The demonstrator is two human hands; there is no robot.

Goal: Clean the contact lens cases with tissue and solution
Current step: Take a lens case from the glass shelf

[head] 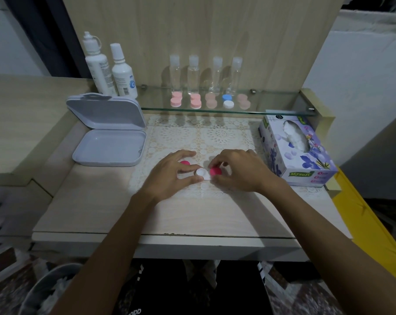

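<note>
**Caps coming off at the middle of the table**

Both hands are down on the lace mat at the centre of the table, working one contact lens case. The left hand pinches the white body of the case between thumb and forefinger, apparently to steady it. The right hand has its fingers curled round the pink cap on the case's right side, a grip that looks like twisting, though whether it is loosening or tightening cannot be told. The left well shows white and uncapped, and a second pink cap lies just behind the left hand's fingers, half covered by them.

Supplies sit within reach: the tissue box at the right edge, tissue poking out of its slot, and two solution bottles at the back left corner. An open grey box rests at the left edge, probably for storage. On the glass shelf along the back wait more lens cases, pink ones and a blue-and-white one, in front of four clear bottles.

Bottle labels are too blurred to read, and the inside of the wells cannot be made out.
</note>
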